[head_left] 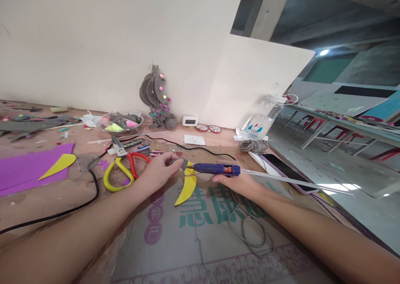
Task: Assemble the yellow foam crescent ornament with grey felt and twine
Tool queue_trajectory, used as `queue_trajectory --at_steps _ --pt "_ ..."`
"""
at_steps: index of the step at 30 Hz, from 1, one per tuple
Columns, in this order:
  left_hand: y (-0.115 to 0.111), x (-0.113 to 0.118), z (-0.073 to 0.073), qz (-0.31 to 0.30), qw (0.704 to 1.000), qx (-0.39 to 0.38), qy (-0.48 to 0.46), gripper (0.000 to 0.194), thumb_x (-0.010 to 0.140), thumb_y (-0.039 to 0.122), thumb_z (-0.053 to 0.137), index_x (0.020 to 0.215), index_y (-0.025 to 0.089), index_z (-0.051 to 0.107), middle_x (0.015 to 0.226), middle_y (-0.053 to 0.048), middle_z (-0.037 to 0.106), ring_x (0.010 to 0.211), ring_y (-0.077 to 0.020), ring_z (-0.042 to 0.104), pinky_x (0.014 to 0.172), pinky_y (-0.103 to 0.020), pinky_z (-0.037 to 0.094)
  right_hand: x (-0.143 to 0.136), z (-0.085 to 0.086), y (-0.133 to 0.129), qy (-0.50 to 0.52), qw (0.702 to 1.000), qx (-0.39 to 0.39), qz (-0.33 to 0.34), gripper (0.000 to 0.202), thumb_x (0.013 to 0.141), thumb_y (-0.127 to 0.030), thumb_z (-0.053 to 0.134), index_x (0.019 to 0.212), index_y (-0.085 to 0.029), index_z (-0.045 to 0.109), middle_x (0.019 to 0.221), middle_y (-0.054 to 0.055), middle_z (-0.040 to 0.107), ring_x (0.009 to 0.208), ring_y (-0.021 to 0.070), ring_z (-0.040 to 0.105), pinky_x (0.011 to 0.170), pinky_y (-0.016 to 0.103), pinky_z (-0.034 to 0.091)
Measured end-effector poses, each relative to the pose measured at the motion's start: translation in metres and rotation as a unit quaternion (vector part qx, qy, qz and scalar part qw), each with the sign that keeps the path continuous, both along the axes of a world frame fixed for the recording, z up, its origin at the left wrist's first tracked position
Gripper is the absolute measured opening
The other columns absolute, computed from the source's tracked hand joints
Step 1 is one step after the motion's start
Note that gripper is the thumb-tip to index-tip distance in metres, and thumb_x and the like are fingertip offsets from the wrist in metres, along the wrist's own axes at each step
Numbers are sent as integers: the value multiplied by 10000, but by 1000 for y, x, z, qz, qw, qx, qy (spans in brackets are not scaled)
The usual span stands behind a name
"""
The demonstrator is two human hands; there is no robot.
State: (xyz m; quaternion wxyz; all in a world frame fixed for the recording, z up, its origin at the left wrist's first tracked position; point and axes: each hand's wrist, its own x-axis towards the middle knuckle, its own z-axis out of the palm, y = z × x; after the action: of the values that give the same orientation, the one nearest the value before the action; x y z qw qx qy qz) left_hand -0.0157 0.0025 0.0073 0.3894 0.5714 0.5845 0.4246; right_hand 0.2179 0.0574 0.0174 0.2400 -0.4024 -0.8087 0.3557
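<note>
With the right hand [239,180] gripping the blue glue gun [215,169] and the left hand [159,167] pinching the yellow foam crescent [187,186] at its nozzle mid-table, hot glue could burn those fingertips.

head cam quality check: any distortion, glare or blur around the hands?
Head view: strong wide-angle warp, the table edge and wall lines bow and the forearms stretch toward the corners. Glare sits on the shiny floor at right and a ceiling lamp blows out. Light is soft and even, with faint shadows. Left hand, right hand and glue gun look reasonably sharp.
</note>
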Motion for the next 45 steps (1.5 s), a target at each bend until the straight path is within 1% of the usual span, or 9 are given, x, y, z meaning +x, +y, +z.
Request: queue_trajectory --at_steps 6,11,20,31,38,45 --pt "-1 0 0 1 1000 6 20 292 772 479 489 705 195 503 552 57 471 472 -86 394 432 -187 280 0 -1 1 7 1000 14 -10 343 654 -469 663 658 -176 485 574 -44 425 532 86 372 466 201 295" --pt "-1 0 2 -1 1000 6 8 278 765 463 502 706 191 511 550 60 469 471 -85 393 435 -188 283 0 -1 2 5 1000 13 -10 309 668 -455 658 706 -175 531 597 -39 474 537 90 396 483 206 325" --pt "0 0 0 -7 1000 7 5 288 773 473 490 711 191 500 561 54 475 484 -88 400 448 -189 290 5 -7 6 -11 999 38 -9 291 703 -427 643 677 -179 494 601 -38 450 551 96 392 490 209 304" --pt "-1 1 2 -11 1000 6 13 281 784 462 485 702 193 484 553 55 467 468 -81 382 431 -184 276 4 -5 6 -2 1000 22 -8 271 710 -426 639 727 -177 532 647 -28 519 587 109 454 529 211 356" --pt "-1 0 1 -13 1000 4 21 276 794 453 481 707 191 484 557 58 467 462 -72 362 430 -183 264 3 -2 5 1 1000 17 -7 256 712 -400 641 711 -175 520 638 -35 488 585 102 435 524 210 334" --pt "0 -1 0 -23 999 11 20 286 796 465 482 714 191 486 565 60 469 487 -79 390 456 -184 287 1 1 3 -2 1000 19 -16 307 697 -454 638 680 -175 510 600 -42 462 545 91 398 493 208 307"
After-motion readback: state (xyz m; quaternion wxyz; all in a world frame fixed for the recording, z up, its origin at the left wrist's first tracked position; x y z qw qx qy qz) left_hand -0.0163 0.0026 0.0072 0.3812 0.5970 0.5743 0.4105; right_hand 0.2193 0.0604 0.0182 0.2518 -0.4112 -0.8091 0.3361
